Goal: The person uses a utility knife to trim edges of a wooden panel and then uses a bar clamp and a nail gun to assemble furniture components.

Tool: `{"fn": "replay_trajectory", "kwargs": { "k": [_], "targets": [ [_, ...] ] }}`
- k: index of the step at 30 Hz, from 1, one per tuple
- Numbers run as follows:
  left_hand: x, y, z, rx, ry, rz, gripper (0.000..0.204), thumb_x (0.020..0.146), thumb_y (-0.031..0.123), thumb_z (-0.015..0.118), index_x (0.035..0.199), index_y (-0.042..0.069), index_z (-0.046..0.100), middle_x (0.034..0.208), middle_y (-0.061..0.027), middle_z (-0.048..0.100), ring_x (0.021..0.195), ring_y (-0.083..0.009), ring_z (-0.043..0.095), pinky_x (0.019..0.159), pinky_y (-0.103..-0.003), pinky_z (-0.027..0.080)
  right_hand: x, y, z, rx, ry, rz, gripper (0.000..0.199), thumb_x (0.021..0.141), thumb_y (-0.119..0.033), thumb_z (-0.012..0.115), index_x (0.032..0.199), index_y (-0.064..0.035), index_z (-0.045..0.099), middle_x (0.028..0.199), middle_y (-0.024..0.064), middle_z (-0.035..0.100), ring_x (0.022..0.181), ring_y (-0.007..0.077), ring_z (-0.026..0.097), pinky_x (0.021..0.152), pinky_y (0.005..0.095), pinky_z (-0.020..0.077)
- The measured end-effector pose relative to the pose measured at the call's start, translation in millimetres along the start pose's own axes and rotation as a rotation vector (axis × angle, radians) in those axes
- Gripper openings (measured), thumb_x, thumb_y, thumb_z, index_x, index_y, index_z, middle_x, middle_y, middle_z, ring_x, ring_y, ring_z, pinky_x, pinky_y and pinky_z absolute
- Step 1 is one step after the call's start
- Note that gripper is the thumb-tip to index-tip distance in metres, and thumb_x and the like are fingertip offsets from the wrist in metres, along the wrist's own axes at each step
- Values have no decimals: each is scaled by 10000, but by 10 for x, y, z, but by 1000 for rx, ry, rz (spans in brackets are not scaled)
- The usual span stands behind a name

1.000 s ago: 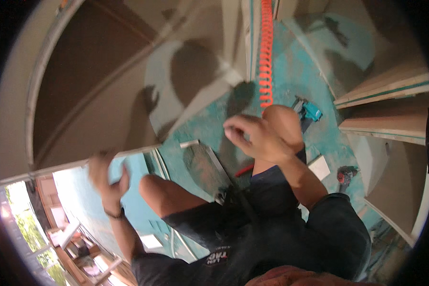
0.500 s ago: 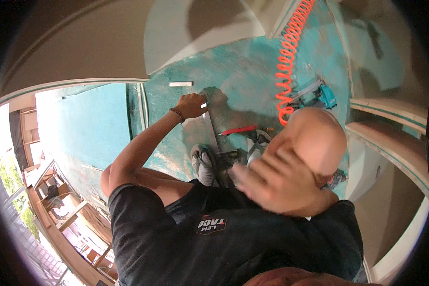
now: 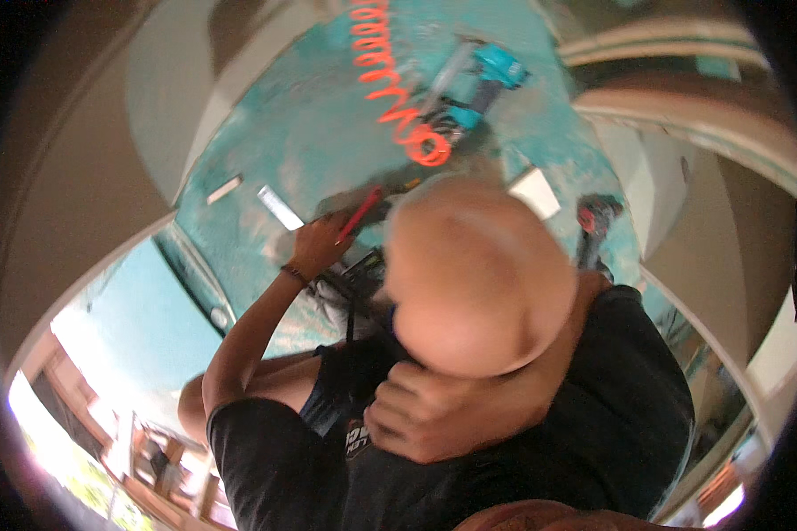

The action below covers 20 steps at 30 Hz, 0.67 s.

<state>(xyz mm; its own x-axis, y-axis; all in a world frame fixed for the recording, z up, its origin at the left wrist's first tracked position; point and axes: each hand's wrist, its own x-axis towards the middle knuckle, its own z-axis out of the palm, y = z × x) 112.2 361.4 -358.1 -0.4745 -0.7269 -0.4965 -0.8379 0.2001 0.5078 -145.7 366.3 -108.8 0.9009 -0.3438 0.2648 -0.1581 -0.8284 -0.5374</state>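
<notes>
My left hand is down at the teal floor, its fingers closed around the lower end of a slim red pen-like tool; the fingertips are blurred. Just beyond it, a flat metal strip like a ruler lies on the floor, partly hidden by this hand. My right hand rests against the front of my black shirt with curled fingers, and nothing shows in it. A large rounded bare limb, knee or elbow I cannot tell, covers the middle of the view.
A teal nail gun lies farther off, by a coiled orange air hose. To the right are a pale flat piece and a dark red-and-black power tool. A small pale strip lies at the left. Curved panels border the floor.
My view has swung, shifting the floor things leftward. My left hand has come from the metal strip to the red tool. My right hand has drawn in against my shirt, its fingers curling.
</notes>
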Motion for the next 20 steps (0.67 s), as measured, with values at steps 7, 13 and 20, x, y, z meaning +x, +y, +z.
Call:
{"fn": "replay_trajectory", "kwargs": {
  "k": [7, 13, 20],
  "targets": [
    [285, -188, -286, 367, -56, 44, 278, 879, 319, 622, 1021, 84, 586, 909, -148, 681, 843, -347, 704, 651, -482, 574, -56, -152, 90, 102, 112, -67, 195, 777, -209, 621, 868, -41, 654, 718, 5, 584, 688, 160, 575, 639, 315, 442],
    [572, 191, -1204, 495, -206, 76, 339, 878, 381, 677, 951, 52, 634, 892, -139, 674, 826, -341, 682, 711, -456, 550, 93, -127, -13, 353, 208, -256, 166, 769, -193, 633, 805, -31, 638, 710, 5, 595, 681, 167, 577, 616, 328, 441],
    [1035, 1173, -2314, 392, -226, 89, 403, 866, 446, 676, 960, 54, 683, 934, -171, 713, 924, -340, 690, 770, -470, 538, 271, 98, -116, 519, 365, -195, 132, 772, -174, 651, 815, -52, 671, 725, 29, 637, 705, 196, 602, 650, 346, 456]
  ]
}}
